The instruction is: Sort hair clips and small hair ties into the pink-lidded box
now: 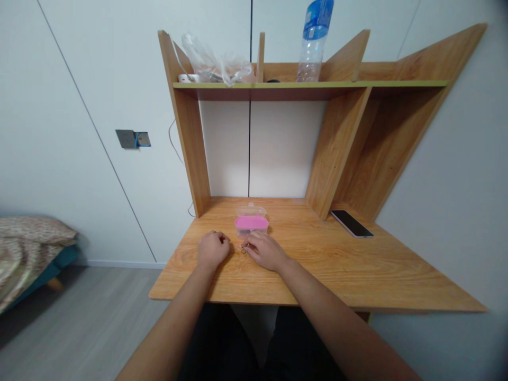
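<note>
My left hand (213, 247) rests on the desk, its fingers curled into a loose fist with nothing visible in them. To its right, my right hand (265, 250) has its thumb and fingertips pinched together, low over the wood. Right at those fingertips is a small dark ring (243, 252), with other tiny bits beside it that are too small to make out. Whatever the pinch holds is hidden. Just beyond the right hand sits a small clear box with a pink top (252, 223). Behind it a clear lid (251, 211) stands tilted back.
A phone (352, 223) lies on the wooden desk (317, 280) at the right, by the shelf upright. The upper shelf (278, 91) carries a crumpled plastic bag (222, 66) and a water bottle (313, 47). Left of the desk is a bed (32, 248).
</note>
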Tool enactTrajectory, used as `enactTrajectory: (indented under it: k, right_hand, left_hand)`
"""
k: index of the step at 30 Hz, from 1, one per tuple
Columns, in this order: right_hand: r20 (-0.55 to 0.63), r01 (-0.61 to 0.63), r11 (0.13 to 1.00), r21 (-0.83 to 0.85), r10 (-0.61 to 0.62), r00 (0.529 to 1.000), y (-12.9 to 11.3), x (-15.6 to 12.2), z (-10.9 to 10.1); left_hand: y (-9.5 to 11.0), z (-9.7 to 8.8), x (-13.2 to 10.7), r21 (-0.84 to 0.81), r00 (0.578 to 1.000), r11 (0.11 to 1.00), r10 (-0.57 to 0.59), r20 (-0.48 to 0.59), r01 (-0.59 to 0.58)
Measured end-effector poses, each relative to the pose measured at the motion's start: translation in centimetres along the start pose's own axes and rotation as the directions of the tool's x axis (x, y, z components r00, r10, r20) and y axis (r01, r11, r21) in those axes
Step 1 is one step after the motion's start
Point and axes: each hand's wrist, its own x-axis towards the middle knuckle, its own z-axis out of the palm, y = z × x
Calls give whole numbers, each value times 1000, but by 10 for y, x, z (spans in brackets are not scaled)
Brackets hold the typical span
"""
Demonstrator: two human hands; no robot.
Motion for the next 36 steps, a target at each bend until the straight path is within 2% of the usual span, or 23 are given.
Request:
enactTrajectory:
  k: [5,10,18,27,36]
  right_hand:
    - [-46,-23,999,-23,22,999,3,0,0]
    - [-53,-53,997,-61,50,997,6,-2,1]
    - [-16,-85,990,-110,83,996,5,-4,0]
    - [73,-23,994,-107,31,997,3,-4,2]
    - [94,-29,996,-81,37,995,0,-2,0]
  left_hand:
    - [11,-3,-3,-81,979,985,163,120,-154]
    - [16,-6,-6,-129,960,967,239,150,-220]
    - [15,-4,-7,-163,953,955,270,138,-247]
    - [13,-1,-4,-192,958,954,257,126,-231]
    - [13,-2,-4,-240,959,947,251,133,-215]
